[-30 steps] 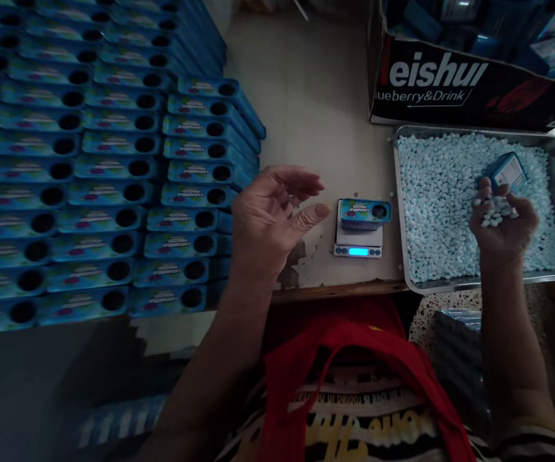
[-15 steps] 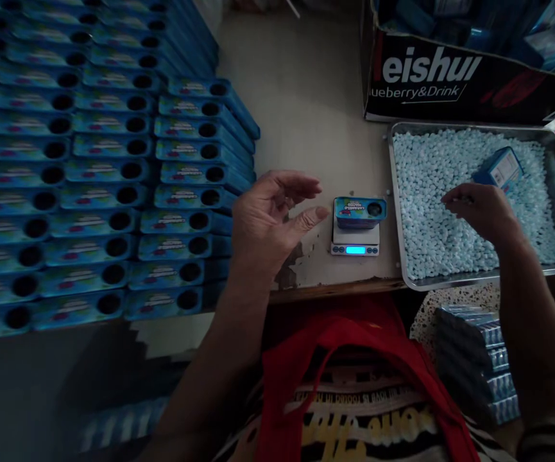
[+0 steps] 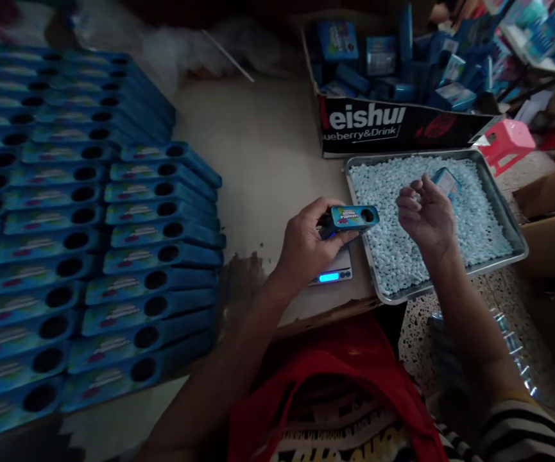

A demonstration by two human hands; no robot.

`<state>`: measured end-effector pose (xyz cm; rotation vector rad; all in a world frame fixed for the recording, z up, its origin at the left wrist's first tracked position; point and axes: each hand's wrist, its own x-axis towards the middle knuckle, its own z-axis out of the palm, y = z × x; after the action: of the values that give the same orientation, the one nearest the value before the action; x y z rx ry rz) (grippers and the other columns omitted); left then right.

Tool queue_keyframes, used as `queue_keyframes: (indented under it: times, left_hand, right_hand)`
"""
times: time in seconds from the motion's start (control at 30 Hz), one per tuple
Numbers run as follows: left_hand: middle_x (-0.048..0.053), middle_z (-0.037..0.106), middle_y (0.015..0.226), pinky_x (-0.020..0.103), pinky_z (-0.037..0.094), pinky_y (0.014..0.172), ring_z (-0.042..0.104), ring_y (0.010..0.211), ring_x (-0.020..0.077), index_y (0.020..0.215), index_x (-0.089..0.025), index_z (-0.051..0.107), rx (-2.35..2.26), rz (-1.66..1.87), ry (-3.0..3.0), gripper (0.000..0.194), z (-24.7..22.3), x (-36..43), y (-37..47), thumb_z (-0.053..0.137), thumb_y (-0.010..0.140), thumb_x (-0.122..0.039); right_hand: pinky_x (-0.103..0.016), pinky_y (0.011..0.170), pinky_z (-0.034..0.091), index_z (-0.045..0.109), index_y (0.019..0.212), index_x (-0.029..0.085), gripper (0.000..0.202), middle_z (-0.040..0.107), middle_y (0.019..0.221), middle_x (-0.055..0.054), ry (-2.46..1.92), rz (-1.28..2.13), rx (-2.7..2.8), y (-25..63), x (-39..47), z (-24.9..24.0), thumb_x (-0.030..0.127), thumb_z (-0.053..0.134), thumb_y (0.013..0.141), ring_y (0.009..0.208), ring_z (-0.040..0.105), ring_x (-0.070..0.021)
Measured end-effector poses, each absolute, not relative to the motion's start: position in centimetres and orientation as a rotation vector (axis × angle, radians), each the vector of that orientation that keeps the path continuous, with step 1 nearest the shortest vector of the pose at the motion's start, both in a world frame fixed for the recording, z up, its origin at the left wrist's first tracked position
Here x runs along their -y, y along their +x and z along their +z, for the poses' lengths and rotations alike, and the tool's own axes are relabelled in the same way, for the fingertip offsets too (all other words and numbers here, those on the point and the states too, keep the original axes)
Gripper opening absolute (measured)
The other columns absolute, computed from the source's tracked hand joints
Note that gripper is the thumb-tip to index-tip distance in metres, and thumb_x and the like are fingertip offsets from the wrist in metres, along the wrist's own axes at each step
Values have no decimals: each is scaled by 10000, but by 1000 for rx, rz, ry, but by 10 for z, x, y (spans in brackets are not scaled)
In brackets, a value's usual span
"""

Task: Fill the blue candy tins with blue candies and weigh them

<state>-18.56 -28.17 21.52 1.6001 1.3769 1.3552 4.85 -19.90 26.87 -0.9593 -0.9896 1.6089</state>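
My left hand [image 3: 306,240] grips a small blue candy box [image 3: 349,217], labelled "CARAMELO MACIZO", by its sides, fingers behind and thumb in front. A round dark hole shows at the right end of the box's top. Below the box is a small digital scale [image 3: 337,273] with a lit blue display, partly covered by the hand. My right hand [image 3: 428,221] hovers over a metal tray [image 3: 380,282] of pale blue-white candies [image 3: 392,256]. Its fingers are curled together toward the palm; whether anything is in them I cannot make out. Behind that hand another blue box [image 3: 445,183] lies on the candies.
Rows of blue boxes [image 3: 162,212] with holes in their tops fill the left side. A black carton [image 3: 364,122] of loose blue boxes stands behind the tray. Beyond it is a pink stool [image 3: 511,138]. The table's worn front edge [image 3: 325,321] is close to my body.
My left hand has closed on the box and lifted it off the scale. My right hand has risen from the candies and turned with fingers upward. The view has shifted.
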Motion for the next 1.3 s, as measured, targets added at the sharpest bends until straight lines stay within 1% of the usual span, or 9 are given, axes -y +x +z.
queue_keyframes:
  times: [0.2, 0.43, 0.73, 0.93, 1.03, 1.1, 1.17, 1.23, 1.3]
  left_hand:
    - [21, 827, 1009, 335, 603, 845, 764, 911, 231, 1109, -238, 784, -1397, 1314, 1772, 359, 241, 263, -152, 953, 797, -294]
    - [31, 833, 1051, 343, 612, 836, 776, 921, 240, 1128, -251, 778, -1421, 1334, 1797, 353, 236, 264, -128, 951, 824, -305]
    - [35, 831, 1113, 384, 623, 927, 782, 1022, 260, 1146, -254, 759, -1407, 1382, 1834, 385, 229, 260, -118, 951, 813, -263]
    - [14, 814, 1069, 369, 645, 944, 783, 975, 230, 1131, -258, 740, -1323, 1383, 1622, 369, 220, 262, -144, 932, 818, -297]
    - [3, 795, 978, 354, 657, 870, 775, 895, 223, 1087, -266, 739, -1321, 1362, 1483, 367, 214, 276, -180, 938, 802, -384]
    - [5, 785, 944, 349, 658, 816, 768, 866, 230, 1064, -270, 744, -1349, 1346, 1409, 395, 207, 288, -201, 956, 773, -433]
    - [10, 782, 934, 348, 660, 797, 767, 863, 236, 1049, -268, 743, -1365, 1329, 1352, 430, 198, 299, -213, 973, 747, -470]
    - [14, 790, 954, 349, 665, 826, 772, 892, 239, 1047, -259, 736, -1368, 1309, 1312, 461, 187, 306, -217, 978, 736, -497]
    - [24, 800, 1002, 351, 668, 871, 780, 936, 238, 1060, -248, 731, -1375, 1292, 1296, 495, 177, 310, -217, 981, 729, -518]
  right_hand:
    - [-267, 588, 504, 586, 849, 266, 486, 586, 829, 7, -810, 1255, 1022, 15, 210, 275, 708, 694, 1022, 698, 562, -139]
    - [-300, 649, 551, 680, 1049, 294, 346, 571, 830, 9, -816, 1024, 1133, 19, 220, 264, 637, 721, 1039, 736, 618, -157]
    - [-327, 700, 618, 704, 1172, 312, 363, 601, 810, 21, -824, 1012, 1066, 22, 220, 256, 654, 624, 1084, 717, 649, -159]
    - [-353, 847, 641, 678, 1146, 314, 392, 682, 989, -10, -704, 1111, 1018, 40, 209, 270, 687, 591, 1064, 886, 681, -179]
    - [-400, 967, 607, 675, 1106, 315, 290, 692, 1070, -18, -883, 999, 1337, 70, 204, 263, 582, 734, 1010, 1000, 670, -209]
    - [-481, 1059, 566, 696, 1139, 299, 295, 715, 1150, -56, -1097, 819, 1796, 87, 207, 248, 511, 813, 970, 1120, 656, -274]
    - [-588, 1149, 506, 697, 1303, 274, 416, 702, 1374, -131, -1247, 590, 2287, 95, 214, 230, 499, 813, 973, 1313, 595, -374]
    - [-651, 1181, 465, 632, 1482, 259, 542, 585, 1602, -185, -1316, 343, 2632, 94, 222, 216, 477, 770, 1005, 1452, 498, -447]
    - [-632, 1148, 476, 618, 1506, 247, 517, 562, 1618, -206, -1353, 159, 2805, 89, 229, 209, 456, 709, 1042, 1435, 502, -457]
